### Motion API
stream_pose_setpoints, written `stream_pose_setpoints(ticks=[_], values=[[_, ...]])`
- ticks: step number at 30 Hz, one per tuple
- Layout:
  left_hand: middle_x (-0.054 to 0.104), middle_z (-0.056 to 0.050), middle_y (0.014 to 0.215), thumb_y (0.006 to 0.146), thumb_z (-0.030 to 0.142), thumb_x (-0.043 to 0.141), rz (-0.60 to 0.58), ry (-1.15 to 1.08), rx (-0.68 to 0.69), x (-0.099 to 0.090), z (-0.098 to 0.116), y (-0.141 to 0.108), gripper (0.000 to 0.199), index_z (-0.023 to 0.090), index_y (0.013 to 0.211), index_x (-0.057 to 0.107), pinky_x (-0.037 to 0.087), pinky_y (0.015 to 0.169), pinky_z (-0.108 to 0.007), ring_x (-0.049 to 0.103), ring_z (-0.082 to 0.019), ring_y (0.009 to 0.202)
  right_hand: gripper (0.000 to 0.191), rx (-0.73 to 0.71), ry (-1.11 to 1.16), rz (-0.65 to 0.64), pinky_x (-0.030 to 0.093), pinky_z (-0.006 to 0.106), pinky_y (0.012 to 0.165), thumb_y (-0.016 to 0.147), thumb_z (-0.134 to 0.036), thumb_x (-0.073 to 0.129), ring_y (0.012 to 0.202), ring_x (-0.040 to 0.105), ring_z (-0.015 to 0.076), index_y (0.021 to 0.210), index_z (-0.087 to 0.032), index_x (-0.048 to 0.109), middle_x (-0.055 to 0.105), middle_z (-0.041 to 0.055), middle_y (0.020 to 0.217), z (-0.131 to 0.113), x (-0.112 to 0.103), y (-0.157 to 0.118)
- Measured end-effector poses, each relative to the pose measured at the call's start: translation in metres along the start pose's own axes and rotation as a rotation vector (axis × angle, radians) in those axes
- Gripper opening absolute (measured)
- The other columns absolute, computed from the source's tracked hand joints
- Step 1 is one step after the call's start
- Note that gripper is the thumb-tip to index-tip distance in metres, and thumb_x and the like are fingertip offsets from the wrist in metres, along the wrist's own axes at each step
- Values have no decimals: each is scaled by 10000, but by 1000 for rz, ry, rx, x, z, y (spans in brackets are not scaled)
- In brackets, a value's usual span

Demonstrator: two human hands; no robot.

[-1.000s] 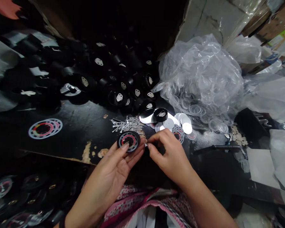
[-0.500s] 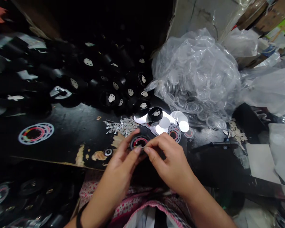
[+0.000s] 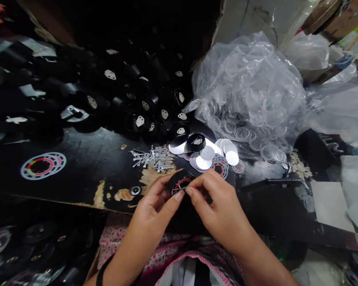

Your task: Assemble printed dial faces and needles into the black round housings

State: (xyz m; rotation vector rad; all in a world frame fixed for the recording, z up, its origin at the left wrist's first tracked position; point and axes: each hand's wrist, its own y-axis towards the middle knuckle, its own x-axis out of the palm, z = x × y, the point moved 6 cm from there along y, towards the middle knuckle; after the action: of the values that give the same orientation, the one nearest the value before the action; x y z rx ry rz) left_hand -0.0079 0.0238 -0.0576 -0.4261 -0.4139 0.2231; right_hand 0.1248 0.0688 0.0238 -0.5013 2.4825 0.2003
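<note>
My left hand point(image 3: 155, 207) is closed around a small round black gauge point(image 3: 181, 179), whose dial with red markings faces up. The thumb presses at the near rim of the dial. From the right, the thumb and forefinger of my right hand point(image 3: 217, 208) pinch a thin pale needle point(image 3: 178, 188) that lies across the dial. Its inner end is hidden by the fingertips. Just beyond the gauge is a heap of loose pale needles point(image 3: 154, 158). To its right lie overlapping plain discs point(image 3: 205, 162) and printed dial faces point(image 3: 220, 167).
Several black gauge housings point(image 3: 140, 121) crowd the back left. A clear plastic bag point(image 3: 250, 87) of transparent rings stands at the back right. More dial faces point(image 3: 43, 166) lie on the left of the black table point(image 3: 89, 147). A black-handled tool point(image 3: 282, 181) is at right.
The gauge in my left hand has tilted and shows more of its black side. Both hands have shifted slightly; my left thumb now sits closer to the right fingertips.
</note>
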Motion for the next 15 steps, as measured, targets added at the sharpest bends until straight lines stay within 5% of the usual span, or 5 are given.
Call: stream_pose_setpoints(ticks=[8,15], values=[[752,-15,1064,806,405,784,-31,71,1,4,6,-5,318,262,1077,697,539,944,-288,701,-192,955,111,-15,62,-1,415,218,688,948,-171,591,765,545,108,840,-171,615,584,-10,811,0,-3,-2],[752,-41,1059,749,486,786,96,377,121,-7,13,-8,378,260,1036,691,591,866,-331,701,-280,1023,136,79,0,-7,450,259,726,946,-179,564,809,599,149,815,-185,598,642,21,844,6,7,-5]])
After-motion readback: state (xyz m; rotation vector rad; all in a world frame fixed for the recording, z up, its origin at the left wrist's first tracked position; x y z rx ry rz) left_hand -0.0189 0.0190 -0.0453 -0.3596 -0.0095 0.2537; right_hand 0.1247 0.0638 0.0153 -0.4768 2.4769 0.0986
